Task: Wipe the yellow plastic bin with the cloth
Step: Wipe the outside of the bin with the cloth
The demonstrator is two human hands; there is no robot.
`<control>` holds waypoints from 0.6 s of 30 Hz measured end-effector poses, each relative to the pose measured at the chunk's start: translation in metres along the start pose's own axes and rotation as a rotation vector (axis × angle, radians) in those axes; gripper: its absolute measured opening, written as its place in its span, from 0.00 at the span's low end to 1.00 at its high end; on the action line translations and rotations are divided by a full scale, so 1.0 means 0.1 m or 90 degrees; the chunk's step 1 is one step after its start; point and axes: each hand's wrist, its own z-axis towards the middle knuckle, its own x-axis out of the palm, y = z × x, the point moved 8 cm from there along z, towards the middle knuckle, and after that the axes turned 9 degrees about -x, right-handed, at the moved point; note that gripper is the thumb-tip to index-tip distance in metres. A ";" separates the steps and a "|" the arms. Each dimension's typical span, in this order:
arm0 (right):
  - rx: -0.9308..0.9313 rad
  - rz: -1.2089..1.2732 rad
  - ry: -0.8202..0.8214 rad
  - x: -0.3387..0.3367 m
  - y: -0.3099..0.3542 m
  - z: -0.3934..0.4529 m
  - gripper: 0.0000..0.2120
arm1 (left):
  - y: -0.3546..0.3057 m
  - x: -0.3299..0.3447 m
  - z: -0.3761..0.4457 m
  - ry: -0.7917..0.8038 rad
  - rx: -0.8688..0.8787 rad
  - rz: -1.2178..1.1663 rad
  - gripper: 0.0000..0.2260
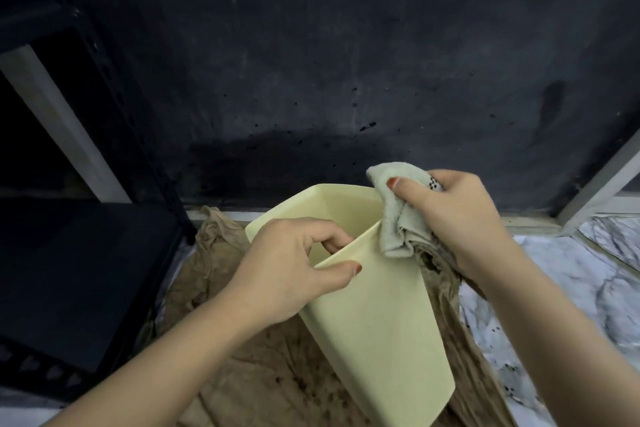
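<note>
Gripping the bin (374,322) rim, the left hand (287,263) steadied it; the right hand (460,218) clutched the cloth (394,215) at the rim, inside wipe likely next.

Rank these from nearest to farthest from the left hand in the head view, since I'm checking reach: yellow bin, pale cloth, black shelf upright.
1. Yellow bin: gripped at its rim by the left hand.
2. Pale cloth: right, at the bin's far corner.
3. Black shelf upright: far left.

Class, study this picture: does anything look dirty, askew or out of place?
Yes. The brown sheet under the yellow bin is crumpled and speckled with dark spots, and similar specks dot the marble floor. The bin is tilted in the left hand; the right hand holds the cloth.
</note>
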 end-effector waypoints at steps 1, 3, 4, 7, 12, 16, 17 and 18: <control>0.012 -0.042 0.030 -0.01 0.03 0.02 0.19 | -0.02 0.01 0.00 0.012 0.010 0.005 0.03; 0.027 -0.124 0.077 -0.02 0.06 0.02 0.18 | -0.03 0.00 0.01 0.029 0.016 0.011 0.03; 0.028 -0.152 0.088 -0.04 0.06 0.00 0.19 | -0.03 -0.01 0.01 0.026 0.028 0.008 0.04; 0.038 -0.154 0.084 -0.10 0.01 -0.10 0.19 | 0.00 -0.08 -0.02 -0.039 0.089 0.070 0.08; 0.095 -0.068 0.066 -0.25 -0.16 -0.33 0.23 | 0.13 -0.30 -0.16 -0.221 -0.003 0.171 0.20; 0.128 -0.052 0.061 -0.29 -0.26 -0.49 0.26 | 0.35 -0.18 -0.22 -0.103 -0.201 0.085 0.30; 0.131 -0.047 0.058 -0.30 -0.28 -0.52 0.25 | 0.33 -0.15 -0.24 -0.083 -0.200 0.087 0.30; 0.134 -0.045 0.059 -0.31 -0.28 -0.56 0.24 | 0.30 -0.12 -0.27 -0.068 -0.200 0.091 0.28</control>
